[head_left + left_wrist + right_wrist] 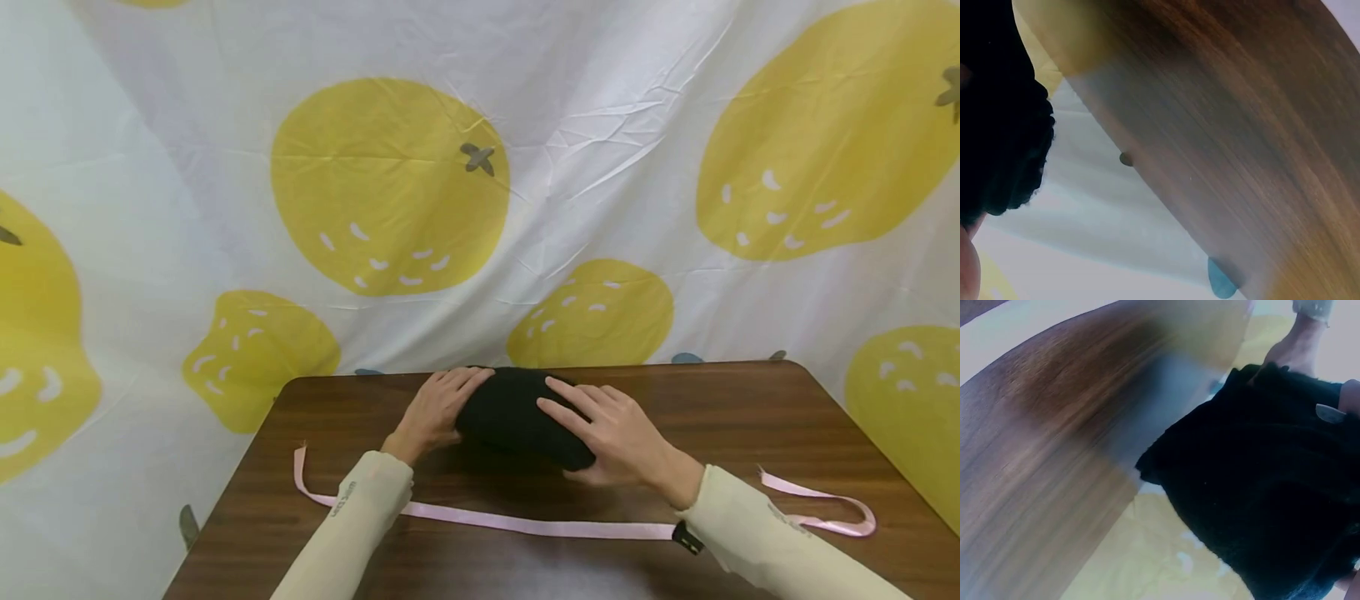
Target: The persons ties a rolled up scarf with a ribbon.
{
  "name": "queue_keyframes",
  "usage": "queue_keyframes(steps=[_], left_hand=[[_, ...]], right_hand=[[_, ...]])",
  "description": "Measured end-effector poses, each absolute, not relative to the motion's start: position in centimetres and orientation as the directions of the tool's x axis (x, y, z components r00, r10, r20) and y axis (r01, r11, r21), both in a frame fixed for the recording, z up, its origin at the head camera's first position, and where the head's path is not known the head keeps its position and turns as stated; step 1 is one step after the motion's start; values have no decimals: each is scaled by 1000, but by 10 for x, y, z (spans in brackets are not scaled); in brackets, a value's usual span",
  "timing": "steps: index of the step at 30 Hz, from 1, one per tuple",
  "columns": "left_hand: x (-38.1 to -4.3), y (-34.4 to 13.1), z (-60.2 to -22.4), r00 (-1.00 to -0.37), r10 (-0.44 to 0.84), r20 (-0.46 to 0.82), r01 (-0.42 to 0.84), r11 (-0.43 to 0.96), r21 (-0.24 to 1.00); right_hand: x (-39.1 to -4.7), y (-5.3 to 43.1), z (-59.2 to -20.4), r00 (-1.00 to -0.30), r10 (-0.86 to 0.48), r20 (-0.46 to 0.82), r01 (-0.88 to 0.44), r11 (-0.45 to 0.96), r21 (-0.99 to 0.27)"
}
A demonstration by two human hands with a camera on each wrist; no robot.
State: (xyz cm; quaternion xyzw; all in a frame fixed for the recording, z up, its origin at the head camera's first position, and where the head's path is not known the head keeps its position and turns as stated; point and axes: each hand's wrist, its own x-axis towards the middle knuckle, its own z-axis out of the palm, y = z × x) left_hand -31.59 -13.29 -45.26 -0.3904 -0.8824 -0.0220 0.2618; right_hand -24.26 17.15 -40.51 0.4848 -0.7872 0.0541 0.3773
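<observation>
A bundle of black cloth, soft and folded or rolled, is held between both hands near the far edge of the table. My left hand grips its left end, fingers over the top. At the right end my right hand holds it with thumb below and fingers spread over the upper side. In the right wrist view the dark cloth fills much of the picture, and a fingernail shows at its right side. An uneven, bumpy edge of the cloth shows in the left wrist view.
A pink ribbon lies across the brown wooden table in front of the bundle, its ends curling at left and right. Beside the right sleeve is a small black piece. A lemon-patterned curtain hangs behind the table.
</observation>
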Motion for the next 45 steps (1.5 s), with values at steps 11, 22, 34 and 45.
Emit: queue_keyframes(steps=[11, 22, 34, 45], left_hand=[[-315, -128, -451, -543, 690, 479, 728, 671, -142], [-313, -121, -453, -518, 707, 482, 766, 634, -108], [-311, -116, -449, -498, 731, 466, 780, 613, -128], [-310, -109, -448, -460, 767, 448, 806, 572, -153]], right_hand=[[-222, 160, -401, -186, -743, 643, -754, 527, 391], [-196, 150, -399, -214, -737, 641, -692, 578, 433], [-178, 142, -400, -258, -744, 617, -662, 601, 448], [-158, 129, -402, -291, -723, 626, -638, 635, 436]])
